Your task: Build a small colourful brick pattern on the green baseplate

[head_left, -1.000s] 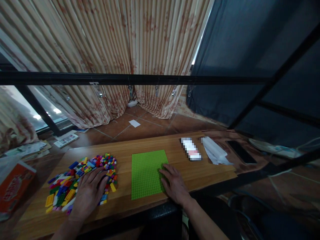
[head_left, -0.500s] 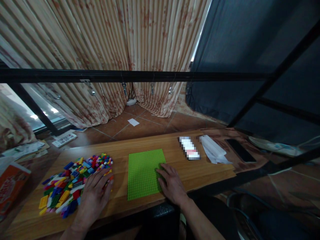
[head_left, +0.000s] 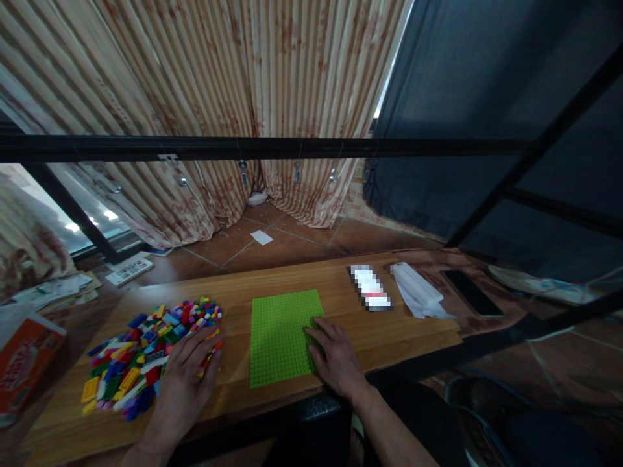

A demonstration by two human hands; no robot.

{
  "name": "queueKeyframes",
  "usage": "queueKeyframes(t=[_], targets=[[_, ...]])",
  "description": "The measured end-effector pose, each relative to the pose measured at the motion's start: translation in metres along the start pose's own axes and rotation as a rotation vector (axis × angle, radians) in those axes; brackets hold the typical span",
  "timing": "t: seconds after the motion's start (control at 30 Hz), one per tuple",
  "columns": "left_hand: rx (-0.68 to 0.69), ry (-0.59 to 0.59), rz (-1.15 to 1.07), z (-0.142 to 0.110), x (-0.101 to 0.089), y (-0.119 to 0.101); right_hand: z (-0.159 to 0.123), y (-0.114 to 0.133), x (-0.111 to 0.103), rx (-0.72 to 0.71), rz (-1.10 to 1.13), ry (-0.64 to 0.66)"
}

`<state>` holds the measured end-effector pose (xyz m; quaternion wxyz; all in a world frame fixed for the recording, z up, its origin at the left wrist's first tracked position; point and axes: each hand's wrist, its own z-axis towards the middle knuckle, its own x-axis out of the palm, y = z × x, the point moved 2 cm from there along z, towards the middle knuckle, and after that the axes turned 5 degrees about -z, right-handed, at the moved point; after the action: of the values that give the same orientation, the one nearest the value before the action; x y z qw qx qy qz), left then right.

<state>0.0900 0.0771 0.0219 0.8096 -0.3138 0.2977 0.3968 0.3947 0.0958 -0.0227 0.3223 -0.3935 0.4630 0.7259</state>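
Note:
A large heap of mixed-colour toy bricks (head_left: 131, 366) lies at the left of the wooden table. My left hand (head_left: 187, 373) rests at the heap's right edge, fingers stretched out and apart from the thumb, with a few orange and yellow bricks showing between them. In the middle of the table a flat green studded baseplate (head_left: 280, 340) lies with its studs up and no bricks on it. On its right edge rests my right hand (head_left: 335, 357), fingers spread and holding nothing.
Behind the baseplate to the right is a phone (head_left: 370, 288) with a blurred-out screen. Beside it lies a white plastic bag (head_left: 418, 292), then a dark phone (head_left: 472, 293) on brown cloth. An orange box (head_left: 29, 363) stands at the far left. A black bar crosses above the table.
Both hands stay nearly where they were, the left thumb shifting only slightly by the bricks. The whole view has moved a little.

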Motion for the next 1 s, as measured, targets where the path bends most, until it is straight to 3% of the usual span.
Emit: queueKeyframes(t=[0.4, 1.0], targets=[[-0.078, 0.030, -0.041, -0.013, 0.007, 0.000, 0.000, -0.001, 0.001, -0.018, 0.011, -0.017], [-0.075, 0.018, -0.029, -0.016, -0.002, 0.000, -0.001, -0.002, 0.001, -0.022, 0.015, -0.025]])
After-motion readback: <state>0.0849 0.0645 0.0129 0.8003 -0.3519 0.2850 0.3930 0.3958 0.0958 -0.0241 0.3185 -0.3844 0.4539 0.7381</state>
